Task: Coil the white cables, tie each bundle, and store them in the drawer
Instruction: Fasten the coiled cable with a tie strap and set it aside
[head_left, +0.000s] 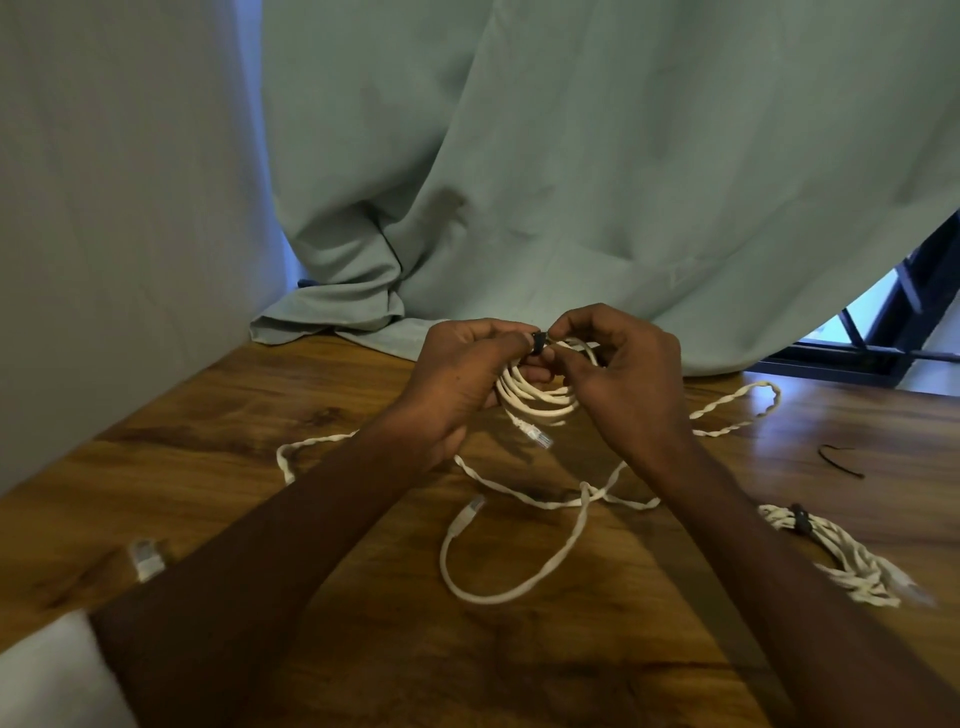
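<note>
Head view: left hand (462, 384) grips the coiled cable (540, 397) above the wooden table (260, 415); right hand (623, 379) fingertips pinch the black tie (538, 343) at the coil's top. One tied bundle (831, 551) lies right; loose cable (519, 587) and spare tie (839, 460) remain on the table. Drawer not visible. Risk: tie slipping from the pinch, loops springing open

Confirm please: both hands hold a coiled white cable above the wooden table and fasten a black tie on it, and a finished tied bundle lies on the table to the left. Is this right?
Not quite. In the head view the finished bundle lies to the right, beside the right forearm. The rest holds: left hand and right hand hold the coiled cable above the table and fasten the black tie.
</note>
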